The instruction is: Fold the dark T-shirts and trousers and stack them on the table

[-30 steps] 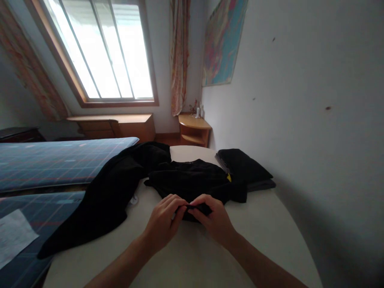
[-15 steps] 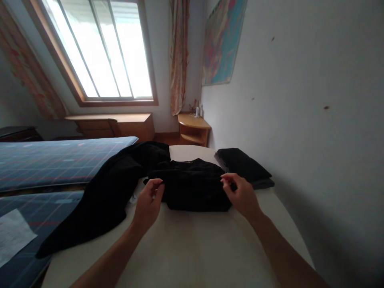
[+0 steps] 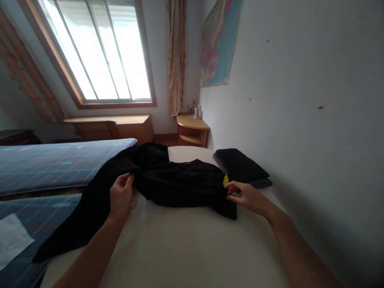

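A black top (image 3: 183, 184) lies across the pale table, its neckline at the far side. My left hand (image 3: 121, 196) is closed in a pinch on its left end, drawn out taut to the side. At the opposite edge, the fingers of my right hand (image 3: 249, 198) are pinched on the cloth, and a corner hangs toward me below them. A small yellow patch (image 3: 225, 179) shows just above my right fingertips; what it belongs to is unclear. Behind my left hand, another black garment (image 3: 99, 200) spreads over the table's left side.
Folded dark clothes (image 3: 243, 166) are stacked at the table's right, near the white wall (image 3: 300, 132). To the left are blue plaid mattresses (image 3: 60, 160) with a white sheet of paper (image 3: 15, 238). A wooden corner shelf (image 3: 192, 122) stands behind the pale table (image 3: 180, 248).
My left hand has moved left, stretching the top's left part outward. My right hand has shifted slightly right and down; the right corner now hangs lower and the yellow patch has come into view.
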The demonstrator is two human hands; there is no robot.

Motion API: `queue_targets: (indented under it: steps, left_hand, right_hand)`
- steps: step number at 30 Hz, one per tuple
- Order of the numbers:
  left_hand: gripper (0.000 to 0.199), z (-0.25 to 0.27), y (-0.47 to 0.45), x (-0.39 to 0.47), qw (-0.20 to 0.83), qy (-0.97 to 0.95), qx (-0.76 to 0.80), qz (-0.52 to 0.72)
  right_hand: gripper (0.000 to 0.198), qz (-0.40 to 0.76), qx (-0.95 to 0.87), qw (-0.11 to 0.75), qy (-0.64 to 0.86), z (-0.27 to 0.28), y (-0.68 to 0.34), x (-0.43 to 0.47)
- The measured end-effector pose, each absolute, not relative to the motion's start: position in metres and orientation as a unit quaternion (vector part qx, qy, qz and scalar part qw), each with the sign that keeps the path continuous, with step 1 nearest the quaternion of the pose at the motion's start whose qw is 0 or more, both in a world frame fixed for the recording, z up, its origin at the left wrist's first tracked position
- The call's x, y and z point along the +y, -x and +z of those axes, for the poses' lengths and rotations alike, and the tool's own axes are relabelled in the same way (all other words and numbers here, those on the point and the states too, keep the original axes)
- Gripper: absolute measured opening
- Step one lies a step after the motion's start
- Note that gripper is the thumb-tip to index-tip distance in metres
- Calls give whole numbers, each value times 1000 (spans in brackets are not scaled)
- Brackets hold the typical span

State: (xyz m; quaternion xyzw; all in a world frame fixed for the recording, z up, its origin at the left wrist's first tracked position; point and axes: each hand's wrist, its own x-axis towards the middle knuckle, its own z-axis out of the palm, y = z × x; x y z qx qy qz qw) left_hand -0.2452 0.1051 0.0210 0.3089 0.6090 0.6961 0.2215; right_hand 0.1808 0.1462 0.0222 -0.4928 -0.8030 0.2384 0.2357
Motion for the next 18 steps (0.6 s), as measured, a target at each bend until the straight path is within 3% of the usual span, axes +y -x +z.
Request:
queue_targets:
  steps: [3,9,13,18]
  left_hand:
    - [36,22,253,107,199,-261,619,713]
    - [32,23,250,106,152,-289,638,697]
    - [32,20,253,107,132,-298,634,702]
    - [37,18,263,109,142,-265,639,708]
  right_hand:
    - [26,259,-806,207,491,22,-179,146]
    - [36,345,-798,151,471,26,-177,138]
    - [28,387,-792,120,457,29,-172,132]
    - [29,406,-790,146,435,29,-170,131]
